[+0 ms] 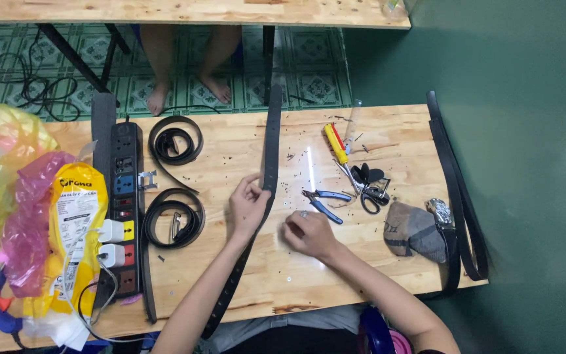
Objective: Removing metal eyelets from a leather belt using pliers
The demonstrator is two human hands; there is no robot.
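A long black belt strap lies across the wooden table, running from the far edge down past the near edge. My left hand pinches the strap at its middle. My right hand rests on the table just right of the strap, fingers curled; whether a small part is under them I cannot tell. Blue-handled pliers lie right beside my right hand.
Two coiled black belts lie left of the strap, next to a black power strip with white chargers. A yellow screwdriver, scissors, a grey pouch and a buckled belt sit right. Plastic bags crowd the left. Another person's bare feet show under the far table.
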